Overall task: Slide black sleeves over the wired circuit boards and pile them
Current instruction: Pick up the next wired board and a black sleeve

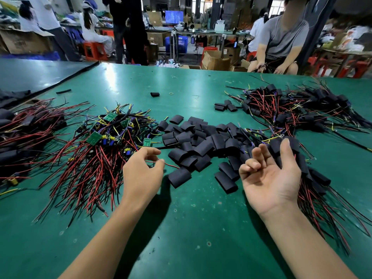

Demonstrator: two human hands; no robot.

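A heap of bare green circuit boards (108, 129) with red and black wires lies left of centre on the green table (181, 228). Loose black sleeves (199, 143) are scattered in the middle. My left hand (141, 174) hovers at the heap's right edge, thumb and forefinger pinching a thin red wire (171, 165) that leads to a green board (147, 142). My right hand (269, 176) is palm up with fingers relaxed and nothing in it, next to a pile of sleeved boards (310, 174) at the right.
More sleeved boards are piled at the back right (298, 109) and at the far left (24, 133). A single sleeve (155, 94) lies further back. A seated person (281, 43) works beyond the table's far edge, with boxes and stools behind.
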